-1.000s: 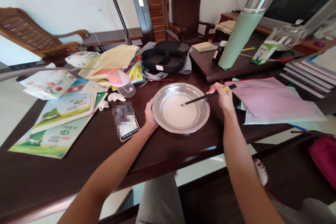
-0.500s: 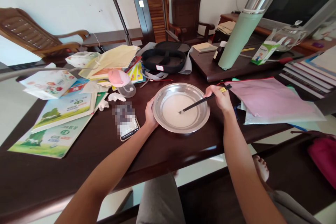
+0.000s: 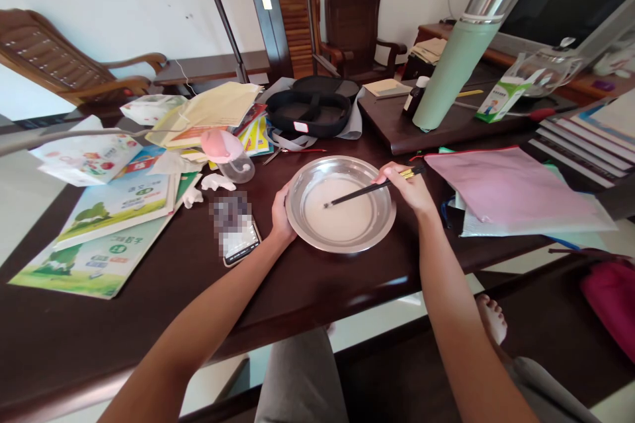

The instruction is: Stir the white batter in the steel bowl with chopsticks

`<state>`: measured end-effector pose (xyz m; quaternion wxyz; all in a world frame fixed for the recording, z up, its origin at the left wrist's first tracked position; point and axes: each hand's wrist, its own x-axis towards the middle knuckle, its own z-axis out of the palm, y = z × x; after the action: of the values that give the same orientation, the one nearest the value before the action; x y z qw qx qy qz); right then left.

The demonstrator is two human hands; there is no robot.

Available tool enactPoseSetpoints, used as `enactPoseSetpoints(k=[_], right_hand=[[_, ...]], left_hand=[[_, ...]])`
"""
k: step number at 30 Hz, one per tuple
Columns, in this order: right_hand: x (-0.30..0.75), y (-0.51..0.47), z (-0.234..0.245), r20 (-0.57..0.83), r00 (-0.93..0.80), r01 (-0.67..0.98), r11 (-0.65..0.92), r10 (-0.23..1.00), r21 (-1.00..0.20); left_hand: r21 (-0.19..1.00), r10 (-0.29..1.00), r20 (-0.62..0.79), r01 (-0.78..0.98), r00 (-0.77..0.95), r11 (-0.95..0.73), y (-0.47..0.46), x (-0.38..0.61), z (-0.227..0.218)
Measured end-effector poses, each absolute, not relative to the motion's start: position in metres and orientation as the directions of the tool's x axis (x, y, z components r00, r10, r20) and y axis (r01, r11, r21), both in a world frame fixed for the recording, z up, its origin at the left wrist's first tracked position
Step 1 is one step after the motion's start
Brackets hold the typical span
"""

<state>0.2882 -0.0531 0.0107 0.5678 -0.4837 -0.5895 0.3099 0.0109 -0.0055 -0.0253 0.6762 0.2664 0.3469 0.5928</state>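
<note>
A shiny metal bowl [image 3: 342, 244] rests on the dark wooden table, holding a cloudy whitish liquid [image 3: 342, 221]. My left hand [image 3: 284, 213] grips the bowl's left rim, its fingers partly hidden behind the wall. In my right hand [image 3: 407, 190] is a pair of black chopsticks [image 3: 361, 192] with gold bands, slanting down to the left. Their tips dip into the liquid, left of the bowl's middle. A phone [image 3: 239, 238] lies flat on the table, left of my left hand.
Left of the bowl lie booklets [image 3: 114, 211], a tissue pack [image 3: 89, 158] and a pink-capped clear container [image 3: 225, 149]. Behind it sits an open black case [image 3: 307, 112]. On the right are a pink zip pouch [image 3: 496, 178], a tall green thermos [image 3: 454, 73] and stacked books [image 3: 575, 152].
My right hand has moved a little to the left, and the chopstick tips have shifted left and slightly back through the liquid. My left hand stays at the bowl's rim.
</note>
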Motion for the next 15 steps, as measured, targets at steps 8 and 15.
enactPoseSetpoints(k=[8,15], right_hand=[[0.304,-0.067,0.033,0.381,0.326,0.308,0.284,0.865,-0.908],[0.282,-0.059,0.035,0.332,0.147,0.319,0.273,0.932,-0.907]], left_hand=[[0.785,0.985,-0.164,-0.597,0.057,0.165,-0.006,0.011,-0.023],[0.793,0.984,-0.177,-0.588,0.026,0.158,-0.007,0.011,-0.022]])
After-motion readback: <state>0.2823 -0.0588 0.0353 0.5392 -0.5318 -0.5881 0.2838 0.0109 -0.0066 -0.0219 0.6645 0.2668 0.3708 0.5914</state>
